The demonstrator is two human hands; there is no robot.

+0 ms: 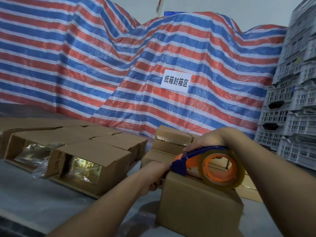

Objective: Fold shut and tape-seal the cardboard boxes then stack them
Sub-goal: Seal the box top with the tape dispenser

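Observation:
A closed cardboard box (198, 207) stands in front of me on the grey table. On its top rides a blue and orange tape dispenser (212, 165) with a clear tape roll. My right hand (210, 138) grips the dispenser's blue handle from above. My left hand (153, 175) holds the box's far left edge, fingers curled over the side. Behind it sit sealed boxes (172, 141) in a low stack. Open boxes (89, 166) with shiny bags inside lie on their sides at the left.
A red, blue and white striped tarp (119, 65) covers a big pile behind the table and carries a white paper sign (176, 81). Grey plastic crates (290, 103) are stacked high on the right. Bare grey table surface (34, 199) shows at the lower left.

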